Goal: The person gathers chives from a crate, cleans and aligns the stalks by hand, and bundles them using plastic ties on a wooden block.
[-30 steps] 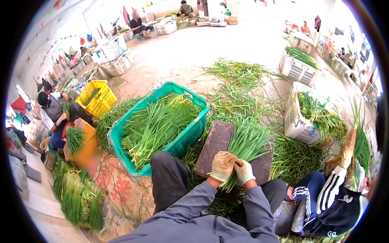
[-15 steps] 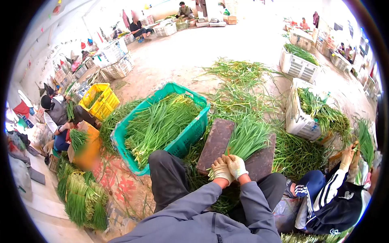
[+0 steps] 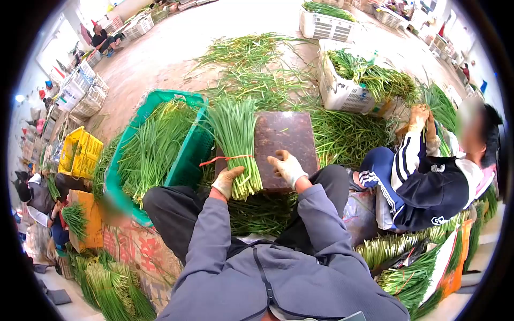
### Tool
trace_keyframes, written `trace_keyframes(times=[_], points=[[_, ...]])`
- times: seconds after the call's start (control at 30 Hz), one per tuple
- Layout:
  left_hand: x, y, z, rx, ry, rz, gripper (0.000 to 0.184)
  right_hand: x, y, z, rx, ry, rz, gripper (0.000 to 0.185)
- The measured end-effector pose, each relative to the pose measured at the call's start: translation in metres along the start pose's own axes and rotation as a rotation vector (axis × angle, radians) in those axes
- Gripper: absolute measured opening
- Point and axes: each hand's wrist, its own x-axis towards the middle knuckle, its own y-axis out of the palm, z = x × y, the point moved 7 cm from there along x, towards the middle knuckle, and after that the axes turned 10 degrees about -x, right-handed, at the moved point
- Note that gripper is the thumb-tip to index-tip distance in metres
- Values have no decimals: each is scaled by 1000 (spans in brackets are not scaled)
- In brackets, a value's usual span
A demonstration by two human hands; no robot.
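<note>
My left hand [image 3: 227, 182], in a whitish glove with bare-looking fingertips, grips a bundle of chives [image 3: 235, 134] near its pale cut ends. Around the bundle's lower part runs a red band [image 3: 227, 159], one end sticking out to the left. The leaves point up and away from me. To the right, my right hand [image 3: 288, 168], gloved too, is held with fingers apart and nothing in them, over the near part of a dark brown board [image 3: 286, 139]. Part of the board lies hidden behind the bundle.
A green crate [image 3: 187, 155] of loose chives stands at left. Loose chives cover the floor ahead [image 3: 251, 69]. White crates [image 3: 342, 93] stand at right, near a seated co-worker [image 3: 428, 176]. Tied bundles [image 3: 112, 289] lie at lower left; another person sits beyond.
My hands were together over the chives on the board. Now my left hand has the chives upright to the left, red band around them, and my right hand is apart. My view has turned right.
</note>
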Motion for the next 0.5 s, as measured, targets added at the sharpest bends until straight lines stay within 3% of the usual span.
trace_keyframes(times=[0.07, 0.1, 0.13, 0.23, 0.3, 0.4, 0.5], points=[[-4, 4, 5, -151, -67, 26, 44, 29, 21, -35, -134, -170, 78, 53], [-5, 8, 6, -229, -112, 42, 44, 30, 31, -37, -55, -119, 78, 50], [-4, 8, 8, -234, -127, 31, 42, 25, 35, -30, -108, -156, 6, 39], [-5, 1, 5, -73, -27, -13, 42, -6, 47, 2, -381, -336, -92, 36], [-3, -5, 8, -44, -39, -37, 42, -18, 61, 2, -537, -156, 24, 45], [2, -11, 14, 1, -57, -35, 43, -14, 70, -16, -548, -116, 110, 42], [2, -16, 14, -12, -82, 0, 43, -11, 70, -34, -351, 8, 177, 36]])
